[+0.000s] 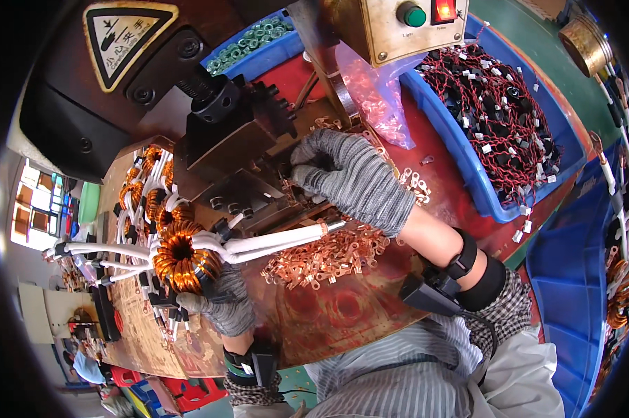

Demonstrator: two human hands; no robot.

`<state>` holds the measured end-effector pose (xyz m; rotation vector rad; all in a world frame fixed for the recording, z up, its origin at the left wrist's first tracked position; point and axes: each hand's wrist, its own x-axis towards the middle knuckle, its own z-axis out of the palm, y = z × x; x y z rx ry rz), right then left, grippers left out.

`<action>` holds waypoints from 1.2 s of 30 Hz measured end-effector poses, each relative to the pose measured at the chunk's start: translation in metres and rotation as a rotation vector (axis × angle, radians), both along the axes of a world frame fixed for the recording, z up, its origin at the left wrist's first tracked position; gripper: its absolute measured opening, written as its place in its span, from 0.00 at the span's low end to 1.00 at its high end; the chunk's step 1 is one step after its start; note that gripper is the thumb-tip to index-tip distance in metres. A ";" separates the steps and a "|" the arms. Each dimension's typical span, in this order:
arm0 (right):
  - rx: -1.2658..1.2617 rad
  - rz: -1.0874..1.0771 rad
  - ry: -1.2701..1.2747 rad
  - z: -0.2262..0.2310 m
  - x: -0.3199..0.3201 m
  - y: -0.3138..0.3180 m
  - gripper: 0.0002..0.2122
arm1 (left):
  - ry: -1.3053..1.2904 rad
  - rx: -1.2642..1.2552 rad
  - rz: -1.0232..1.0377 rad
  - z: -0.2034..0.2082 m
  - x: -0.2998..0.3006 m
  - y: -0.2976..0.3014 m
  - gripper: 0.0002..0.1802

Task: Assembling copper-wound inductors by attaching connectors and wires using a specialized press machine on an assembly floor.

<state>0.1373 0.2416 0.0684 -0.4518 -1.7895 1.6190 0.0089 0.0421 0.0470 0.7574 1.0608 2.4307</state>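
Note:
A copper-wound toroidal coil (184,259) with white sleeved leads is held by my left hand (225,304), in a grey knit glove. The thumb shows at the coil's lower edge; the other fingers are mostly hidden behind it. White leads (276,241) stretch right from the coil, below the press tooling. My gloved right hand (359,180) reaches to the dark metal press tooling (241,184), thumb and forefinger brought together. Whatever lies between those fingertips is too hidden to name. Under the leads spreads a heap of copper ring terminals (328,261).
Further finished-looking coils (151,188) crowd the table's left side. A blue bin (460,157) of red-and-black wired parts stands right, beside a plastic bag (375,97) of copper terminals. Green rings fill a blue tray (241,66) behind the press. A control box (398,31) hangs above.

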 end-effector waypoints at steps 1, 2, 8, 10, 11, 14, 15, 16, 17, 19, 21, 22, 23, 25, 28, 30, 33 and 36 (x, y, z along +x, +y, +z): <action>-0.003 0.000 0.001 0.001 0.001 0.001 0.10 | 0.001 -0.003 0.000 0.000 0.000 -0.001 0.52; -0.012 0.013 -0.016 0.004 0.004 0.001 0.10 | 0.011 -0.012 0.023 -0.001 0.000 0.000 0.52; -0.012 0.025 -0.002 0.002 0.005 0.002 0.10 | 0.037 0.012 0.004 -0.005 -0.005 -0.001 0.51; -0.003 0.023 0.001 0.003 0.005 0.002 0.10 | 0.064 0.008 0.003 -0.006 -0.007 -0.002 0.50; 0.001 0.026 -0.008 0.003 0.005 0.002 0.10 | 0.076 0.009 -0.022 -0.007 -0.008 -0.003 0.50; 0.090 -0.041 -0.022 0.002 0.005 0.003 0.10 | 0.076 -0.021 0.017 -0.003 -0.002 0.000 0.50; 0.176 -0.113 -0.028 0.002 0.005 0.004 0.10 | 0.064 -0.052 0.082 -0.001 0.001 0.002 0.51; 0.177 -0.117 -0.029 0.002 0.007 0.005 0.10 | 0.063 -0.052 0.078 0.000 0.001 0.004 0.51; 0.151 -0.148 0.019 0.002 0.009 0.004 0.09 | 0.066 -0.057 0.057 0.002 0.002 0.003 0.51; 0.124 -0.178 0.066 0.003 0.012 0.005 0.09 | 0.069 -0.064 0.038 0.001 0.001 0.001 0.52; -0.019 -0.129 0.073 0.006 0.015 0.008 0.08 | 0.008 -0.005 0.020 0.000 -0.002 -0.001 0.52; -0.002 -0.129 0.071 0.006 0.017 0.009 0.08 | 0.009 -0.005 0.020 0.002 0.000 -0.001 0.52; -0.003 -0.128 0.069 0.004 0.017 0.010 0.08 | 0.009 -0.007 0.030 0.003 0.003 0.001 0.52; -0.016 -0.102 0.113 0.002 0.018 0.011 0.07 | 0.007 -0.010 0.043 0.001 0.003 0.000 0.52; -0.039 -0.129 0.138 0.010 0.027 0.013 0.05 | -0.038 0.010 0.073 0.003 0.000 -0.002 0.52; -0.007 -0.041 0.012 0.019 0.034 0.013 0.05 | -0.143 0.216 -0.173 0.004 0.001 -0.006 0.52; 0.004 0.266 -0.139 0.027 0.052 0.018 0.09 | -0.313 0.258 -0.575 -0.010 -0.067 -0.029 0.50; 0.272 0.456 -0.221 0.032 0.039 -0.012 0.17 | -0.202 -0.157 -0.557 0.007 -0.125 -0.079 0.45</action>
